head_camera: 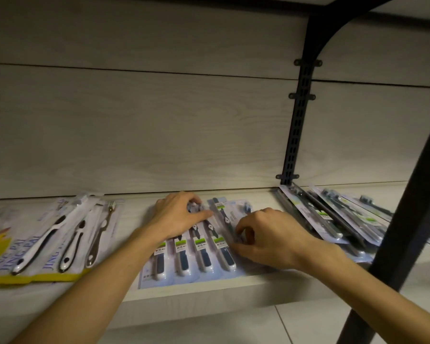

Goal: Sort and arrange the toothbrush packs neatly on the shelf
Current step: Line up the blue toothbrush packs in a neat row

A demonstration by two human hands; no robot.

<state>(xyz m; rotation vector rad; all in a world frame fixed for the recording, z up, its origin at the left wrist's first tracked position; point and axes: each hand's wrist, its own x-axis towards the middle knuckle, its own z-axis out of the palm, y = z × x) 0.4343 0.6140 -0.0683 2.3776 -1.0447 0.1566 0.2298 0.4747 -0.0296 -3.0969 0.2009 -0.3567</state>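
Observation:
Several blue toothbrush packs (184, 264) lie side by side on the pale wooden shelf (209, 291), handles toward me. My left hand (179, 214) rests on their upper ends, fingers curled over the brush heads. One more blue pack (221, 217) is tilted up on its edge at the right of the row, and my right hand (266, 237) pinches its lower part between thumb and fingers. A leaning stack of similar dark packs (333, 219) lies to the right.
Yellow-edged packs with black-and-white brushes (60, 244) lie at the left of the shelf. A black slotted upright (296, 130) and its bracket stand behind the right stack. A black diagonal frame bar (407, 219) crosses the right foreground. Tiled floor shows below.

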